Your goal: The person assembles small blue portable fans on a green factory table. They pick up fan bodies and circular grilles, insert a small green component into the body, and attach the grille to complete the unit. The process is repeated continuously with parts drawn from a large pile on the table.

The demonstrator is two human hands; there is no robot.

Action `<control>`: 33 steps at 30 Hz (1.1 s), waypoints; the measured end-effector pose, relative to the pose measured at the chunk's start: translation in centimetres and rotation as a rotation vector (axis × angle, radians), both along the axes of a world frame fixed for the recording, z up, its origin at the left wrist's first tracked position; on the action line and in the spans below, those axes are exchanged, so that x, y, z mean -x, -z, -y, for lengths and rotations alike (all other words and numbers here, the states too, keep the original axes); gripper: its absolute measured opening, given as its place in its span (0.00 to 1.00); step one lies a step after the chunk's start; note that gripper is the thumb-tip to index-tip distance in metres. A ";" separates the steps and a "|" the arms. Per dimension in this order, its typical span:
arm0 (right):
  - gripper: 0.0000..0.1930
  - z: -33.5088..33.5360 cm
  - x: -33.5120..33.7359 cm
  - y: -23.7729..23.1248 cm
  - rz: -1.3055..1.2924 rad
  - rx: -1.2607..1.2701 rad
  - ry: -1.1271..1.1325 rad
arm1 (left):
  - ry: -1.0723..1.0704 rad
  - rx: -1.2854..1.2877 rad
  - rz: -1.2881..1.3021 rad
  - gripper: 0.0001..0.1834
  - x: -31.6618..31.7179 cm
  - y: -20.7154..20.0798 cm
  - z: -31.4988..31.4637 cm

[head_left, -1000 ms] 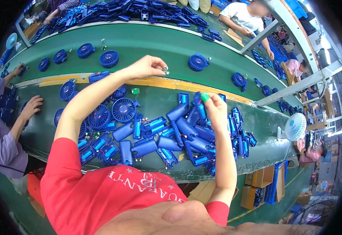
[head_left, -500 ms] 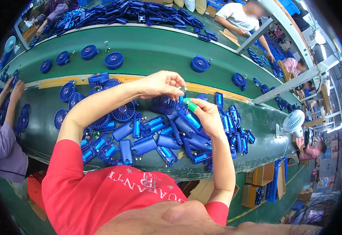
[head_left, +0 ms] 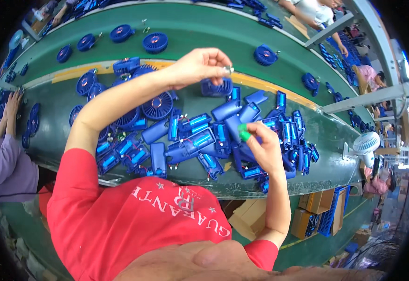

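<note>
Raised over the far side of the heap, my left hand pinches a small circuit board between thumb and fingers. Just under that hand is a round blue fan head; whether wires join it to the board is hard to see. My right hand, with green covers on thumb and forefinger, is lower, among the casings. Its covered fingertips close at the edge of a smooth blue casing half. Around it lie blue casings with light-blue battery cells.
Several fan heads are piled left of the casings. More fan heads lie on the green conveyor beyond a yellow strip. A white desk fan stands at right. A co-worker's purple sleeve is at left, cardboard boxes below right.
My hands have moved apart: the left rose with the circuit board, the right came down to the casings. The battery casing previously between them has left my right fingers. The whole view has shifted.
</note>
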State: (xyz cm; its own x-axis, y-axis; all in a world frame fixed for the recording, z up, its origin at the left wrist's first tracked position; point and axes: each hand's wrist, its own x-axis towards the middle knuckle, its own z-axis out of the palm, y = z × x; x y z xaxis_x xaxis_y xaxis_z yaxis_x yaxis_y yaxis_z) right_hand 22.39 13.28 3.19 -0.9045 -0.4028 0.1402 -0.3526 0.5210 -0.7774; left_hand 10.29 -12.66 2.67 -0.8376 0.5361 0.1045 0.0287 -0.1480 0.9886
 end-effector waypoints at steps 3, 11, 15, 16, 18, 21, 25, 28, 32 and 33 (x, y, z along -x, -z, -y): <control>0.08 1.9 -1.4 0.6 -0.154 -0.010 -0.203 | -0.046 -0.030 0.009 0.12 0.2 -0.1 0.3; 0.11 8.9 -1.5 4.5 -0.432 -0.218 -0.300 | -0.050 -0.031 -0.010 0.12 -0.1 0.1 1.0; 0.10 9.8 -0.9 5.8 -0.461 -0.279 -0.315 | -0.043 -0.035 -0.001 0.12 -0.6 0.4 2.3; 0.09 9.9 -0.8 6.0 -0.465 -0.274 -0.320 | -0.035 -0.028 0.004 0.12 -0.9 0.4 2.5; 0.10 10.1 -0.8 6.1 -0.456 -0.293 -0.321 | -0.010 -0.021 0.002 0.12 -1.5 0.3 2.6; 0.10 10.0 -0.7 6.1 -0.413 -0.305 -0.342 | 0.047 -0.018 -0.019 0.11 -1.9 0.3 2.7; 0.08 8.9 -0.2 6.6 -0.285 -0.146 -0.322 | 0.139 0.012 -0.005 0.13 -2.6 0.3 2.6; 0.07 7.9 0.5 4.5 -0.176 -0.045 -0.178 | 0.221 0.044 0.101 0.13 -3.7 -0.4 2.7; 0.07 6.3 1.5 1.4 -0.198 0.057 -0.069 | 0.289 0.076 0.106 0.13 -4.5 -0.8 2.0; 0.06 6.1 1.6 0.8 -0.248 0.013 -0.057 | 0.298 0.070 0.102 0.12 -4.5 -0.6 1.8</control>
